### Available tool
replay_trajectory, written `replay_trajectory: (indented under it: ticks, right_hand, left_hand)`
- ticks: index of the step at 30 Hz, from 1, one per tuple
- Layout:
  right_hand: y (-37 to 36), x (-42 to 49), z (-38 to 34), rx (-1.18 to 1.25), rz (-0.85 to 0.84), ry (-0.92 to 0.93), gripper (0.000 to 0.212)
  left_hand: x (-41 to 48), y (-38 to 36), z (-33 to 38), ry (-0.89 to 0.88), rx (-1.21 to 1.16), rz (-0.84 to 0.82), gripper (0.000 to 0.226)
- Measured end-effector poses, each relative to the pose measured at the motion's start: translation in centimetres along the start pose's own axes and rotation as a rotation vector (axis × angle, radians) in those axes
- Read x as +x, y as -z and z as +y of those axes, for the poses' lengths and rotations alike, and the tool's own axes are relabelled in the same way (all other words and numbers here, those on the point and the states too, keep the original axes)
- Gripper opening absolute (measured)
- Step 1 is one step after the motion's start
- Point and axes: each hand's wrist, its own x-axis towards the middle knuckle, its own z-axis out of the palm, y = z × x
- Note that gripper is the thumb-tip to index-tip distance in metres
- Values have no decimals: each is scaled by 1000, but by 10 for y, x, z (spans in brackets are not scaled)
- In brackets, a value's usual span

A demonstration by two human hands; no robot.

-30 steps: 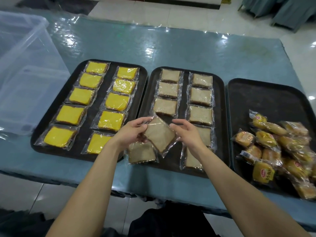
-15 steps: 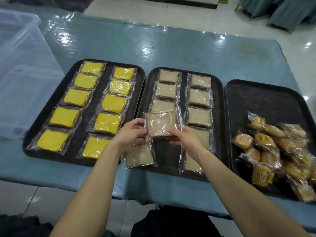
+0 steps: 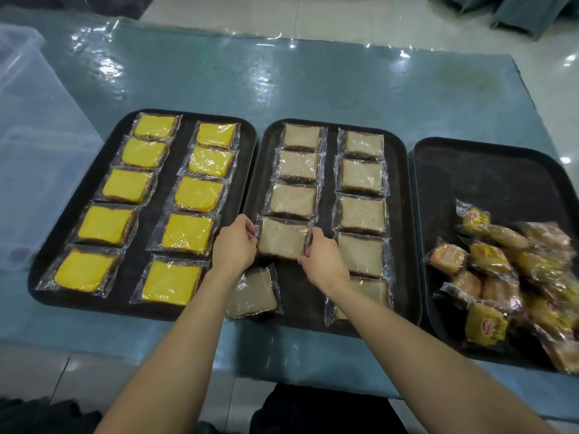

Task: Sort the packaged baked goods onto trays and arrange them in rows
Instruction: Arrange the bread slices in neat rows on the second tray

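At the far left of the frame a clear plastic bin (image 3: pixel 40 145) sits on the blue table (image 3: pixel 313 83), and just beside it a black tray (image 3: pixel 185 195) carries two neat columns of yellow cake packets (image 3: pixel 188 231), five in each. Right of that, the middle tray (image 3: pixel 327 211) holds brown cake packets in two columns. Near the frame's centre the left hand (image 3: pixel 235 245) pinches the left edge of one brown packet (image 3: pixel 283 238) and the right hand (image 3: pixel 324 260) pinches its right edge, fingers closed lightly on the wrapper. This packet lies flat in the fourth slot of the left column, its long axis running left to right across the frame, squared up with the three above it. Below it, toward the lower centre, a loose brown packet (image 3: pixel 252 292) sits tilted, half over the tray's near rim and partly under the left wrist. That one looks like the next to straighten into the fifth slot; it lies just below the grip and closer to the left hand. At the right of the frame a third tray (image 3: pixel 488 170) holds an unsorted heap of small wrapped buns (image 3: pixel 507 277), so the sorting appears well along but unfinished.
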Motion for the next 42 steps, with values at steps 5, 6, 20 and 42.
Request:
replay_trajectory:
  ticks: [5,6,20,42]
  right_hand:
    - [-4,5,4,-172,23,76,55]
    - [-4,5,4,-182,19,71,51]
    - [24,-21,-12,-435,152,162,47]
    - [13,-51,-13,-54,-408,275,49]
  left_hand:
    - [-1,-8,6,-14,16,16,19]
    - [-2,-9,8,-12,21,21,19]
    - [-11,23,-3,-89,116,5,17]
    - [-80,78,-47,13,-245,-452,17]
